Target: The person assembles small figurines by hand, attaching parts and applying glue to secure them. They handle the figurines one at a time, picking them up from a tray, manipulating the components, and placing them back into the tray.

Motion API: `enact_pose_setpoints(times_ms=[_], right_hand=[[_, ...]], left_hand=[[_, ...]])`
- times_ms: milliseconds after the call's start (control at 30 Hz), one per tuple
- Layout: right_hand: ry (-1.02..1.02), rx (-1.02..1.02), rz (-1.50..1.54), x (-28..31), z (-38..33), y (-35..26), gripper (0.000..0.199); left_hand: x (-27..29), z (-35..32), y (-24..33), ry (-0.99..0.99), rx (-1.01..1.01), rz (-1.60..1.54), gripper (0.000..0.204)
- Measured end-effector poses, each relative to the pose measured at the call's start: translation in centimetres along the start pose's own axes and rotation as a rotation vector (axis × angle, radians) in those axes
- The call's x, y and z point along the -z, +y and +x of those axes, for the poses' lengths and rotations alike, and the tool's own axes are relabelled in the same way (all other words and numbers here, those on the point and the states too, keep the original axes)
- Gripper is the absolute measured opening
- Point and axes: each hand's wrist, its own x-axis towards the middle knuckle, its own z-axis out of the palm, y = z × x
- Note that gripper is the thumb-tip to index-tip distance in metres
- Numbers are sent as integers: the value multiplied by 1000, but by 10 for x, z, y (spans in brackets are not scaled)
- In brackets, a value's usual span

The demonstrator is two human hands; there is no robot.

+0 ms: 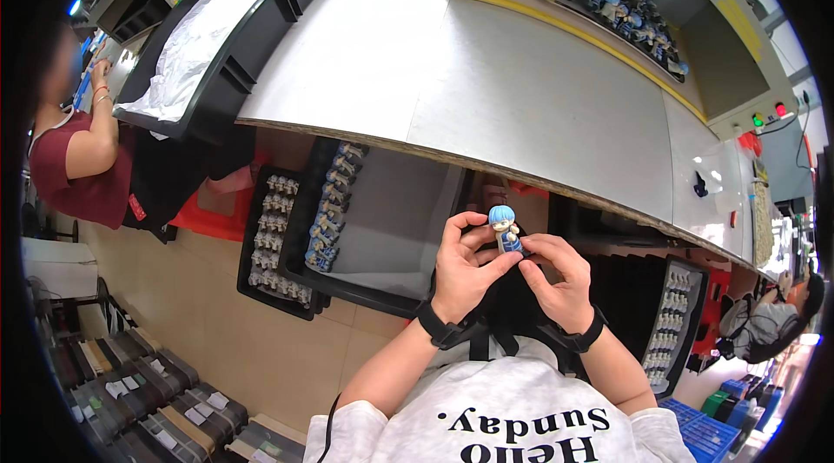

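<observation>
A small blue-haired figurine (503, 221) is held upright between both my hands, just below the table's front edge. My left hand (466, 263) grips it with thumb and fingers on its left side and base. From the right, my right hand (560, 276) closes its thumb and fingertips on the figurine's lower part. The base is partly hidden by my thumbs. Left of my hands, a black tray with a grey lining (391, 211) bears a row of blue figurines (330, 211) along its left side.
White table (521, 89) ahead. A grey open-fronted box (738, 55) holds a tray of blue-haired figurines (608, 7). Black crate (234, 55) at upper left; tray of pale figurines (276, 233) below. A co-worker (87, 142) sits far left. Stacked trays (156, 385) stand lower left.
</observation>
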Motion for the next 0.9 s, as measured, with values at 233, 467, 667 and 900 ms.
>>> enact_pose_setpoints(times_ms=[233,467,667,900], right_hand=[[9,-2,-24,-2,-16,-6,25],[-65,-80,53,-11,-20,-2,29],[-10,-162,110,-13,-22,14,35],[-37,-265,20,11,-16,50,22]], left_hand=[[-5,-13,1,4,38,14,57],[8,-14,-6,11,75,19,59],[25,23,-31,14,43,87,35],[121,139,-53,324,-302,1042,30]])
